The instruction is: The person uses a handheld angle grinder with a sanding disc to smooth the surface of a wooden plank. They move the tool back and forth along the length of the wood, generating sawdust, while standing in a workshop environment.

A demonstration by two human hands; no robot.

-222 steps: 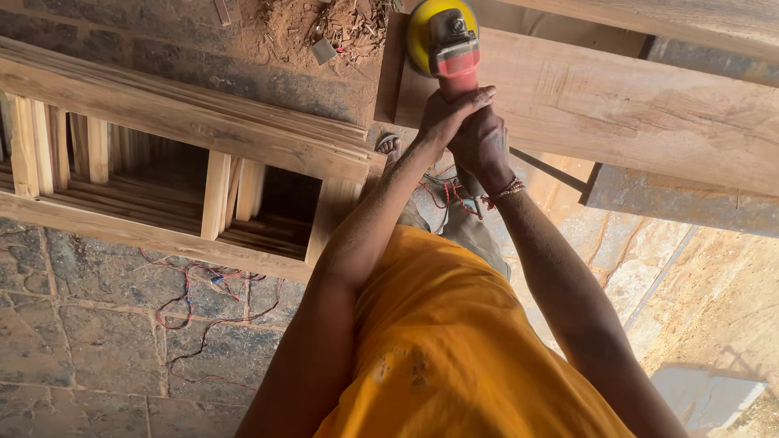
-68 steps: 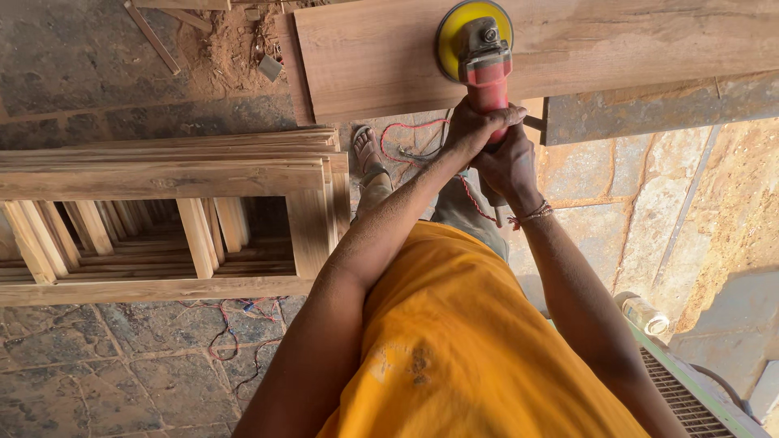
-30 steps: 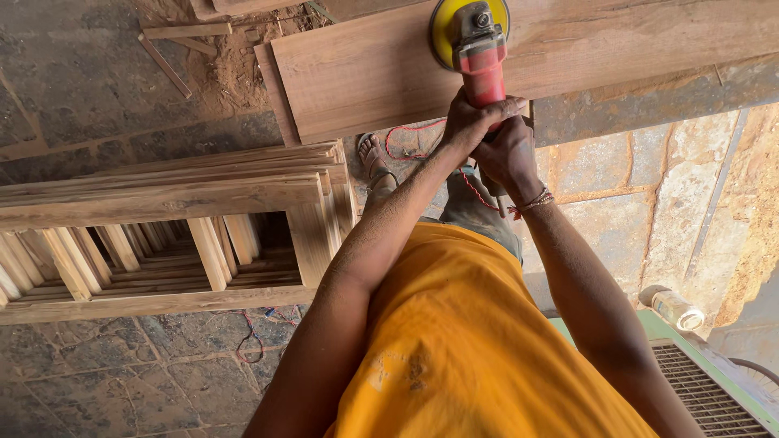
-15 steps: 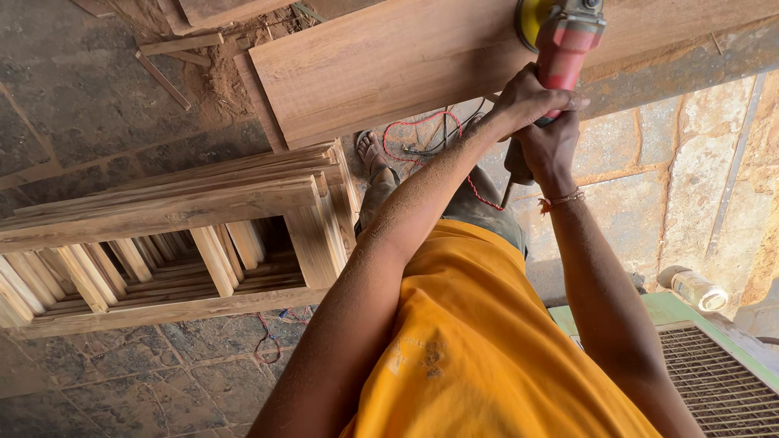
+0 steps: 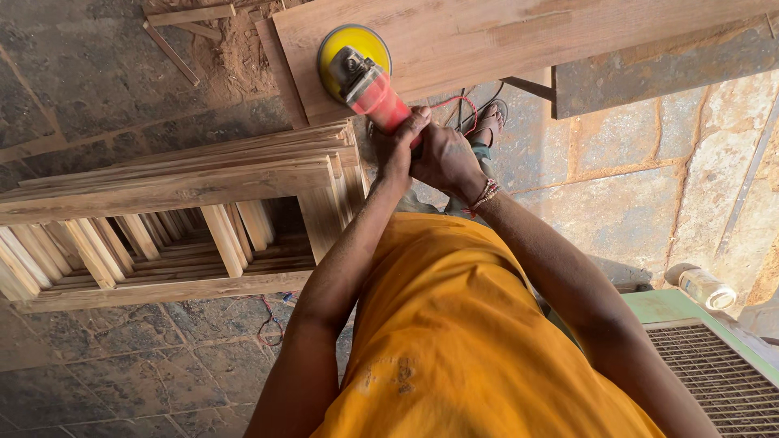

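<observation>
Both hands grip the red body of a disc sander (image 5: 369, 85). My left hand (image 5: 396, 144) wraps its near end from the left, and my right hand (image 5: 445, 158), with a beaded bracelet at the wrist, clasps it from the right. The sander's yellow pad (image 5: 334, 47) lies flat on a long wooden plank (image 5: 503, 36), near the plank's left end. My orange shirt fills the lower middle of the view.
A stack of wooden slatted frames (image 5: 170, 219) lies to the left on the stone floor. Sawdust and wood scraps (image 5: 195, 24) sit at the top left. Red cable (image 5: 458, 109) trails by my sandalled foot (image 5: 487, 122). A green metal grate (image 5: 714, 365) and plastic bottle (image 5: 706, 285) are at right.
The sander has slid leftward along the plank toward its left end, with both hands still clasped on it. The view has shifted with the movement.
</observation>
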